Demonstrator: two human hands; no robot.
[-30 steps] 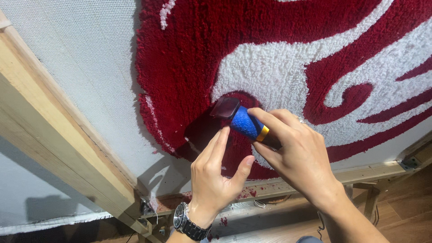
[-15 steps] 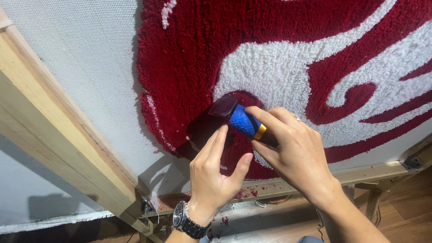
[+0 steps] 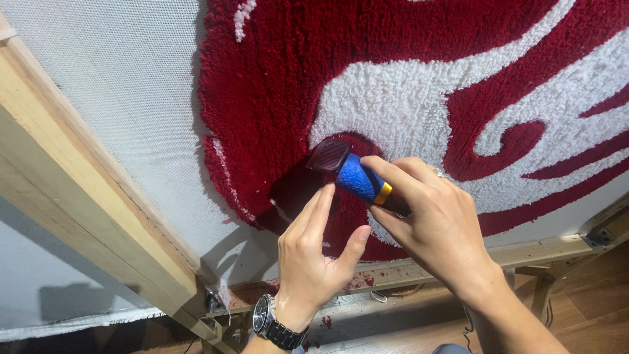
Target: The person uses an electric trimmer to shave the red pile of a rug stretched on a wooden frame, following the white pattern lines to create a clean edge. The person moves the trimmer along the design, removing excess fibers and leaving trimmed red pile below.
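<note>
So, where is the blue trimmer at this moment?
In the head view the blue trimmer is at centre, held in the right hand, its head against the red pile, just above the left hand.

A pale wooden frame point(image 3: 85, 216) runs diagonally across the lower left. Below the frame, brown wood-plank floor point(image 3: 583, 295) shows at the lower right. A metal bracket point(image 3: 599, 237) sits on the frame's right corner. Soft shadows fall beneath the frame.
</note>
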